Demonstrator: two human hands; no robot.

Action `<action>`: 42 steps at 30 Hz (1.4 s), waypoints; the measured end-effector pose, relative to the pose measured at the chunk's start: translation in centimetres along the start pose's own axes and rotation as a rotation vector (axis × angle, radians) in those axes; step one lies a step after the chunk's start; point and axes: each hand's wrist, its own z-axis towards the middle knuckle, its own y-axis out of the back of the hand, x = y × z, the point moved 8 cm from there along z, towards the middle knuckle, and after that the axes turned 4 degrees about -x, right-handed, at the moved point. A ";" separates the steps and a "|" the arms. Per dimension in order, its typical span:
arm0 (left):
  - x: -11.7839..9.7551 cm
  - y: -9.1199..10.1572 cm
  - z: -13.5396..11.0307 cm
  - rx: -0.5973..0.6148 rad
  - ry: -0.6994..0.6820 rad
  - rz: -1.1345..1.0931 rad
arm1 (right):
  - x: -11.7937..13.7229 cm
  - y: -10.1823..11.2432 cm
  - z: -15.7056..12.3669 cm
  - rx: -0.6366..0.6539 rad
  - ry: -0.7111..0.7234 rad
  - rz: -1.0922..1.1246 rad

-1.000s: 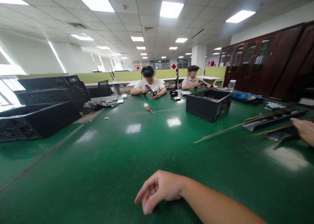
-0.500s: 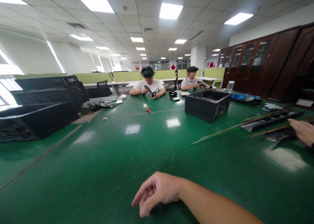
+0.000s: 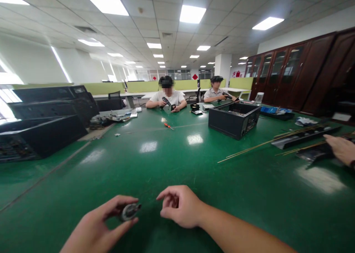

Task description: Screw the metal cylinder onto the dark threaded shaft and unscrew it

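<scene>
My left hand (image 3: 104, 221) has come in at the lower left. Thumb and fingers grip a small round grey metal part (image 3: 129, 211) with a short stub on its right side. Blur keeps me from telling its exact kind. Just to the right, my right hand (image 3: 181, 207) hovers over the green table (image 3: 172, 164), index finger and thumb apart, the other fingers loosely curled. Nothing shows in it, and a small gap separates it from the metal part.
A black computer case (image 3: 226, 124) stands right of centre, and more dark cases (image 3: 61, 134) fill the left. An orange screwdriver (image 3: 167, 125) lies mid-table. Thin brass-coloured rods (image 3: 249, 149) lie at right by another person's hand (image 3: 342, 149). Two people (image 3: 169, 98) sit opposite.
My left hand has entered from below with the round metal part. My right hand has lifted slightly and shifted a little to the right.
</scene>
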 end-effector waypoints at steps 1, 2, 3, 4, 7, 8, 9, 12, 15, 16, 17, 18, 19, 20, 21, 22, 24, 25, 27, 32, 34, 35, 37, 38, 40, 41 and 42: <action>-0.6 -1.5 0.9 0.083 -0.020 -0.025 | 0.7 1.0 -0.1 -0.113 0.083 -0.150; -1.3 -3.0 1.6 0.149 -0.042 -0.050 | 1.4 1.8 -0.4 -0.201 0.151 -0.280; -2.0 -4.4 2.2 0.192 -0.062 -0.079 | 2.0 2.4 -0.6 -0.263 0.197 -0.372; -2.6 -5.5 2.7 0.208 -0.076 -0.109 | 2.3 2.8 -0.8 -0.308 0.223 -0.429; -2.9 -7.9 2.8 0.200 -0.107 -0.187 | 2.1 3.7 -0.8 -0.384 0.226 -0.457; -2.5 -8.5 2.5 0.203 -0.112 -0.204 | 1.9 3.8 -0.7 -0.391 0.219 -0.457; -2.0 -9.0 2.2 0.206 -0.109 -0.214 | 1.6 3.8 -0.6 -0.390 0.210 -0.458; 0.1 -9.9 1.4 0.206 -0.016 -0.237 | 1.1 3.6 -0.5 -0.361 0.187 -0.477; 1.2 -10.2 1.1 0.209 0.129 -0.289 | 0.9 3.4 -0.6 -0.344 0.162 -0.506; 1.2 -10.3 1.0 0.229 0.156 -0.306 | 0.9 3.4 -0.7 -0.339 0.153 -0.507; 0.9 -10.4 1.0 0.253 0.168 -0.317 | 0.8 3.4 -0.7 -0.336 0.145 -0.506; 0.6 -10.5 1.0 0.277 0.170 -0.321 | 0.8 3.4 -0.8 -0.331 0.136 -0.502; 0.3 -10.6 1.0 0.296 0.168 -0.321 | 0.7 3.3 -0.8 -0.323 0.127 -0.498; 0.1 -10.6 1.0 0.310 0.164 -0.322 | 0.7 3.3 -0.8 -0.315 0.118 -0.493; 0.0 -10.7 1.0 0.318 0.163 -0.325 | 0.6 3.2 -0.9 -0.305 0.111 -0.488; -0.1 -10.7 1.0 0.322 0.165 -0.331 | 0.6 3.2 -0.9 -0.297 0.105 -0.478; -0.1 -10.8 0.9 0.320 0.175 -0.347 | 0.5 3.1 -0.9 -0.291 0.099 -0.445; 0.0 -10.9 0.9 0.319 0.179 -0.355 | 0.5 3.1 -0.9 -0.292 0.098 -0.425; 0.1 -11.0 0.9 0.316 0.189 -0.365 | 0.6 3.1 -1.0 -0.297 0.096 -0.395; 0.3 -11.0 0.8 0.301 0.211 -0.384 | 0.8 3.3 -1.2 -0.311 0.105 -0.404; 0.4 -11.0 0.8 0.296 0.213 -0.384 | 0.8 3.4 -1.2 -0.309 0.111 -0.395; 0.4 -11.0 0.8 0.292 0.213 -0.381 | 0.8 3.4 -1.1 -0.308 0.113 -0.388; 0.5 -10.9 0.8 0.279 0.210 -0.372 | 0.6 3.5 -1.0 -0.307 0.108 -0.373; 0.5 -10.9 0.9 0.270 0.210 -0.368 | 0.5 3.6 -1.0 -0.309 0.103 -0.369; 0.5 -10.8 0.9 0.256 0.211 -0.363 | 0.3 3.7 -0.9 -0.310 0.094 -0.368; 0.5 -10.8 0.9 0.254 0.213 -0.363 | 0.2 3.7 -0.9 -0.310 0.092 -0.370; 0.6 -10.8 0.9 0.253 0.216 -0.366 | 0.2 3.7 -0.9 -0.312 0.091 -0.371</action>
